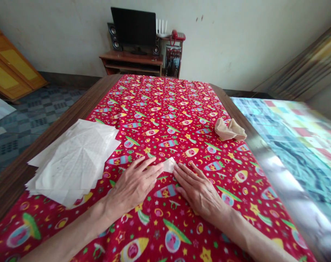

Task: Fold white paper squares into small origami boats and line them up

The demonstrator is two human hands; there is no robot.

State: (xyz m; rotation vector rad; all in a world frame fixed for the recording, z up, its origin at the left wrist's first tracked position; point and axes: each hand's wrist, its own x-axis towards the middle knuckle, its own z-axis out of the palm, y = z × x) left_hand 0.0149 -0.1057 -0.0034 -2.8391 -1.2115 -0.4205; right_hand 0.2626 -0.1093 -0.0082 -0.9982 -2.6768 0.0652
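Observation:
Between my two hands a small folded piece of white paper [169, 165] lies on the red patterned cloth [170, 109]. My left hand [138, 182] reaches in from the left with its fingers stretched out, fingertips at the paper's left end. From the other side my right hand [196, 187] lies flat with extended fingers, their tips touching the paper's right edge. The paper's ends are partly covered by the fingertips. To the left of my left hand is a loose stack of white paper sheets [78, 160], the top one creased in a star pattern.
A folded beige paper or cloth piece [229, 129] sits near the table's right edge. Brown table edges [80, 105] show beside the cloth. A bed with a patchwork cover [296, 145] stands to the right. Beyond the table are a monitor [134, 27] and a red telephone [178, 35].

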